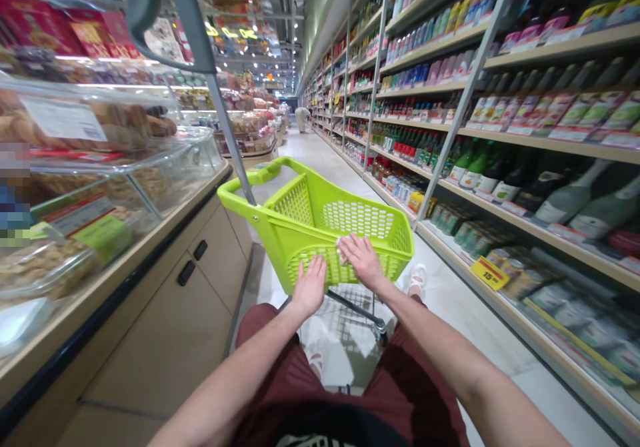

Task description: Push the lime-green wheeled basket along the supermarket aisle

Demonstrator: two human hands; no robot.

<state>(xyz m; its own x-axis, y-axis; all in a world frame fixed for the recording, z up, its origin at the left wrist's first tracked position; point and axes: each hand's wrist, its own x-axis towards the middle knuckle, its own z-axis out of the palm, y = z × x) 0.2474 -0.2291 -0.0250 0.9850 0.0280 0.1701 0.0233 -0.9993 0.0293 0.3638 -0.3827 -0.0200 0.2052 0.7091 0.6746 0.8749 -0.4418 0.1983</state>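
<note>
Left hand [310,285] and right hand [363,260] press lime-green basket [320,230] pointing down-aisle.

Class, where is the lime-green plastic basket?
The lime-green plastic basket is central in the head view, beneath the bare left hand and right hand, between a glass pastry counter and shelves.

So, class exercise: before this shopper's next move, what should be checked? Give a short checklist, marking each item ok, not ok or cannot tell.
Left hand on the near rim of the lime-green plastic cart: ok.
Right hand on the same rim: ok.
White scrap under the right hand's fingers, identity: cannot tell.
Floor showing between cart and right-hand shelving: ok.
Person far down the aisle, well ahead of the cart: ok.
Cart's wheels: cannot tell, mostly hidden.
</note>
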